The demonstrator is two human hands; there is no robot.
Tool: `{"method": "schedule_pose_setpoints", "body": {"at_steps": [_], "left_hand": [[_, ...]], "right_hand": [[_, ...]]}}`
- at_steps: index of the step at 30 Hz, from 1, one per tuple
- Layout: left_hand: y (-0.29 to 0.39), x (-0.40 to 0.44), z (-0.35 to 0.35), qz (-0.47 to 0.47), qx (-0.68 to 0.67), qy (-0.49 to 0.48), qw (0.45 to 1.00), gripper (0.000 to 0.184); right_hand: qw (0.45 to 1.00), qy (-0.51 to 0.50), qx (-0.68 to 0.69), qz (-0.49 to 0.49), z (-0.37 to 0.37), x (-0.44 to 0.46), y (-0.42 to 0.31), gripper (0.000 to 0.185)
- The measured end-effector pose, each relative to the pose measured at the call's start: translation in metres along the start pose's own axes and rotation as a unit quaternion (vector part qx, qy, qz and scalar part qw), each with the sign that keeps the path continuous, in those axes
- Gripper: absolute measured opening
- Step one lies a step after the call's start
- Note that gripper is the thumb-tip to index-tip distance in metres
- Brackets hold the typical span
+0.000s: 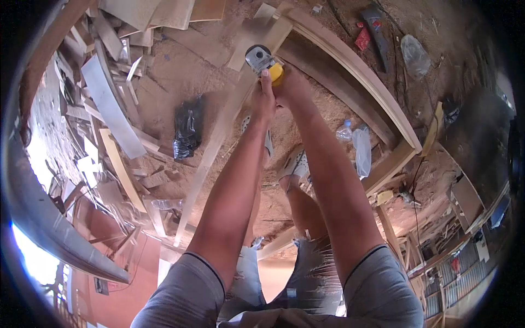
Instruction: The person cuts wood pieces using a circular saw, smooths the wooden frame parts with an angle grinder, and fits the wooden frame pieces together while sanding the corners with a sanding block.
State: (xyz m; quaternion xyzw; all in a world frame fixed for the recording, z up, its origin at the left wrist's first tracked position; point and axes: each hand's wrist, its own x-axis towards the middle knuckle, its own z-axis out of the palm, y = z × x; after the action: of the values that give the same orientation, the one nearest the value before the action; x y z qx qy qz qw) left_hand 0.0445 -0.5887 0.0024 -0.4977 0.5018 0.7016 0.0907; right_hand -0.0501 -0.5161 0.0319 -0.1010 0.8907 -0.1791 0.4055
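Both arms reach forward to a yellow and grey angle grinder (259, 57), its head lying over the corner of a wooden frame (344, 60). My left hand (264, 97) is closed on the near side of the tool, thumb laid along its top. Wrapped around the yellow body from the other side is my right hand (292, 86), its fingers mostly hidden. The grinder's disc cannot be made out. Under the tool, the pale wood of the frame's end piece (280, 34) looks hazy.
Scrap wood (109, 38) piles up at left, with a pale curved board (112, 106). A black plastic bag (188, 128) lies on the dusty floor. Inside the frame are a plastic bottle (344, 131) and a clear bag (361, 151). A long plank (210, 147) runs beside my legs.
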Motion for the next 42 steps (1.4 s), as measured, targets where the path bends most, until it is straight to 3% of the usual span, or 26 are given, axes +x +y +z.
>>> {"method": "schedule_pose_setpoints", "body": {"at_steps": [4,7,8,10,12,14,16,17,18,20,22,23,25,27,29,31,33,35,36,37,38,39,41,42], "left_hand": [[0.023,0.007,0.014,0.026,0.046,-0.012,0.999,0.096],[0.052,0.012,0.028,0.020,0.171,0.009,0.985,0.079],[0.065,0.013,0.031,0.091,0.273,0.066,0.955,0.069],[0.102,0.009,0.040,0.233,0.458,0.173,0.840,0.051],[0.138,0.021,0.064,0.405,0.440,0.140,0.789,0.027],[0.153,0.032,0.111,0.490,0.505,-0.018,0.711,0.028],[0.130,0.062,0.160,0.569,0.557,-0.079,0.600,0.026],[0.118,0.076,0.178,0.606,0.574,-0.106,0.540,0.026],[0.107,0.090,0.187,0.610,0.593,-0.103,0.515,0.025],[0.087,0.114,0.198,0.614,0.629,-0.092,0.468,0.025],[0.107,0.115,0.215,0.459,0.712,-0.178,0.500,0.030],[0.116,0.114,0.217,0.368,0.749,-0.223,0.504,0.033],[0.136,0.121,0.213,0.429,0.738,-0.203,0.480,0.034],[0.151,0.132,0.208,0.466,0.691,-0.151,0.532,0.029],[0.145,0.189,0.196,0.558,0.554,-0.097,0.610,0.027],[0.211,0.116,0.202,0.501,0.564,-0.011,0.657,0.038],[0.237,0.100,0.170,0.555,0.382,-0.027,0.738,0.037],[0.247,0.048,0.114,0.498,0.312,0.071,0.806,0.021],[0.228,0.035,0.076,0.430,0.187,0.067,0.881,0.027],[0.210,0.002,0.050,0.299,0.180,0.154,0.924,0.031],[0.166,-0.007,0.010,0.273,0.140,0.172,0.936,0.034],[0.131,-0.030,-0.027,0.155,0.234,0.147,0.948,0.036],[0.062,-0.065,-0.051,-0.076,0.150,0.040,0.985,0.048],[0.027,-0.082,-0.063,-0.192,0.129,-0.006,0.973,0.059]], "right_hand": [[0.996,0.018,0.082,0.028,-0.014,0.006,0.005,0.070],[0.995,0.041,0.065,0.057,-0.029,0.017,0.010,0.071],[0.995,0.049,0.077,0.050,-0.033,0.023,0.013,0.071],[0.992,0.067,0.103,0.037,-0.037,0.036,0.022,0.071],[0.991,0.073,0.114,0.005,-0.038,0.039,0.031,0.067],[0.987,0.090,0.127,-0.029,-0.024,0.037,0.038,0.063],[0.968,0.129,0.206,-0.056,0.007,0.022,0.047,0.059],[0.946,0.153,0.276,-0.068,0.020,0.011,0.050,0.057],[0.891,0.182,0.409,-0.073,0.030,-0.004,0.050,0.056],[0.881,0.182,0.437,-0.010,0.041,-0.024,0.038,0.055],[0.974,0.039,0.222,-0.009,0.018,-0.036,0.032,0.056],[0.992,-0.041,0.116,-0.006,0.006,-0.044,0.027,0.056],[0.986,0.005,0.165,0.023,-0.008,-0.054,0.019,0.059],[0.978,0.039,0.199,0.037,-0.012,-0.052,0.016,0.061],[0.974,0.053,0.217,0.045,-0.015,-0.045,0.019,0.064],[0.977,0.054,0.201,0.037,-0.023,-0.034,0.024,0.065],[0.981,0.057,0.184,0.028,-0.030,-0.024,0.028,0.065],[0.984,0.060,0.165,0.020,-0.033,-0.018,0.031,0.063],[0.986,0.060,0.153,0.012,-0.031,-0.016,0.033,0.064],[0.988,0.059,0.140,0.004,-0.027,-0.016,0.036,0.065],[0.990,0.055,0.127,-0.003,-0.025,-0.018,0.035,0.066],[0.994,0.035,0.104,-0.013,-0.025,-0.021,0.033,0.068],[0.998,-0.008,0.052,-0.035,-0.023,-0.030,0.026,0.072],[0.998,-0.031,0.040,-0.039,-0.019,-0.034,0.021,0.074]]}}
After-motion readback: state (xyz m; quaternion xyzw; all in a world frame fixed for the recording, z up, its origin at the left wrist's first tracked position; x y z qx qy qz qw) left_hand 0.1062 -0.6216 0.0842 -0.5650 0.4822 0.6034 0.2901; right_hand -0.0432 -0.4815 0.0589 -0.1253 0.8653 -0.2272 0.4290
